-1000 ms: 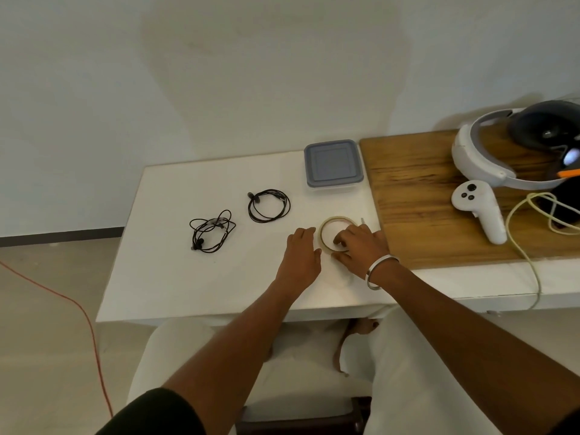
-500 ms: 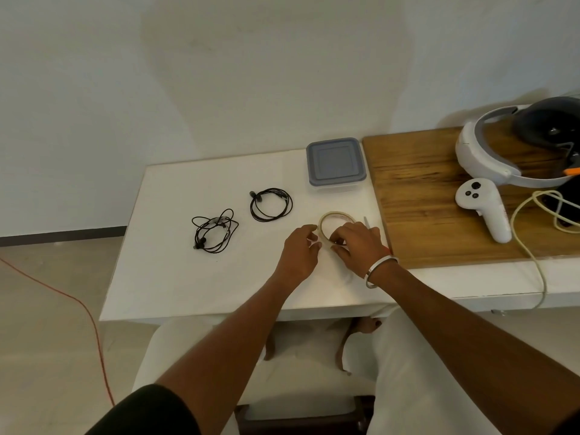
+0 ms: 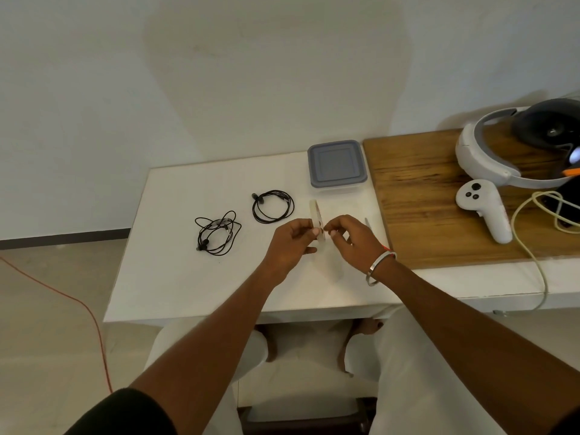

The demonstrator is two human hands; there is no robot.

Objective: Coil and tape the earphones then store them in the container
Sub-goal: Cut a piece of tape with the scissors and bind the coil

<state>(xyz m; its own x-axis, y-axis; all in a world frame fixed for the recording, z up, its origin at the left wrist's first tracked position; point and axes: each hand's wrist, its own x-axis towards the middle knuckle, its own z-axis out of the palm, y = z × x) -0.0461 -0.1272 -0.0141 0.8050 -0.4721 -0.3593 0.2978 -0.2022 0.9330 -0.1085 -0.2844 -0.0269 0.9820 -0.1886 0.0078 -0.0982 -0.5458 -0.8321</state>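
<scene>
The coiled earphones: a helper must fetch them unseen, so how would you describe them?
On the white table, left of the grey-lidded container, lie two black earphone sets. The coiled earphones are the nearer to the container: a neat round loop, unlike the loose tangled earphones further left.

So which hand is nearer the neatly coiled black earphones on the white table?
Left. The left hand is just right of the neatly coiled black earphones and nearer the person; the right hand lies further right, beyond the tape roll.

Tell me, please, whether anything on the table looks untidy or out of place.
Only the left earphones: their cable lies in a loose tangle, while the other earphones form a neat coil. The container sits closed; nothing looks spilled or damaged.
</scene>
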